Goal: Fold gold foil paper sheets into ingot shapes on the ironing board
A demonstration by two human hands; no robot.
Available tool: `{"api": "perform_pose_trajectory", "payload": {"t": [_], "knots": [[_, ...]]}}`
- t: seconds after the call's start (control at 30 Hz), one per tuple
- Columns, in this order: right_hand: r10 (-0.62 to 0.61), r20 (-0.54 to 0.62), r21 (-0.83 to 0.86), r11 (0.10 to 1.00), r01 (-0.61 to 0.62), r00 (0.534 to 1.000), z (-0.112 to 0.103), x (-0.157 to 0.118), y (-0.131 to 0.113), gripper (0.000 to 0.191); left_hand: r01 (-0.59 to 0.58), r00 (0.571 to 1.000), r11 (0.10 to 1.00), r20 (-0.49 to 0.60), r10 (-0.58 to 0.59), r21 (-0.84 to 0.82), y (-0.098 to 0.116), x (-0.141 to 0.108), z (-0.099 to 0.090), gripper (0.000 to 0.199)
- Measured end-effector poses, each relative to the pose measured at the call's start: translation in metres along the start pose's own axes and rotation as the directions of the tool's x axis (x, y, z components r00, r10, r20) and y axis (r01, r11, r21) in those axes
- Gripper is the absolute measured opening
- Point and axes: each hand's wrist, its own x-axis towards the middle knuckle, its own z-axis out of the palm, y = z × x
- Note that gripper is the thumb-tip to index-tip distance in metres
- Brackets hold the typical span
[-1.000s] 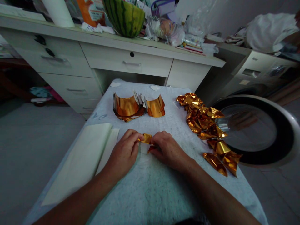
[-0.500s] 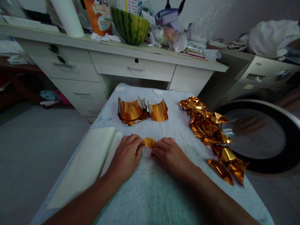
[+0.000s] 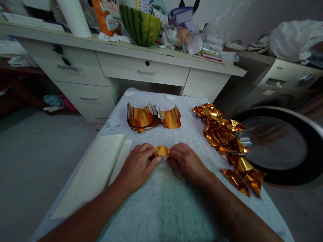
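Between my two hands is a small piece of gold foil paper, low over the cloth-covered table. My left hand pinches its left end, with the thumb stretched along the near side. At the right end, the fingers of my right hand are closed on the same piece, their tips partly hidden. Beyond my hands lie two stacks of curved gold foil sheets, a larger left stack and a smaller right stack. Folded, crumpled gold foil pieces form a row along the table's right side.
Folded pale paper lies by my left forearm. Past the table stands a white desk with drawers, bearing a halved watermelon and a paper roll. The open round door of a washing machine juts in close at the right edge.
My right hand has turned slightly and shifted up. The left thumb has stretched out toward the foil. The foil's right corner, which hung down before, is now tucked near the right fingers.
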Motion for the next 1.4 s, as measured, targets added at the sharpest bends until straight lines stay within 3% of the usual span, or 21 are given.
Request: {"api": "perform_pose_trajectory", "payload": {"t": [0.13,0.37,0.53,0.93,1.4], "knots": [[0.059,-0.022,0.113,0.992,-0.056,0.998,0.0008,0.0003,0.0057,0.020,0.019,1.000,1.000,0.013,-0.019,0.022,0.0032,-0.0012,-0.0003,0.030],[0.082,-0.043,0.173,0.982,-0.074,0.996,0.0015,0.0020,0.0080,0.021,-0.013,1.000,1.000,-0.013,0.013,0.021,-0.0029,-0.0034,0.0059,0.032],[0.092,-0.030,0.189,0.978,-0.085,0.995,0.0007,0.0015,0.0065,0.021,0.043,0.995,0.999,-0.089,-0.041,0.021,-0.0025,-0.0047,0.0051,0.023],[0.112,0.016,0.160,0.981,-0.113,0.994,0.0012,0.0017,0.0060,0.015,-0.123,0.992,0.983,0.015,0.122,0.134,-0.0030,-0.0035,0.0043,0.012],[0.290,0.053,0.189,0.937,-0.295,0.956,-0.0002,0.0041,0.0062,0.006,0.027,0.997,0.963,0.061,-0.046,0.270,-0.0016,0.0000,0.0027,0.015]]}}
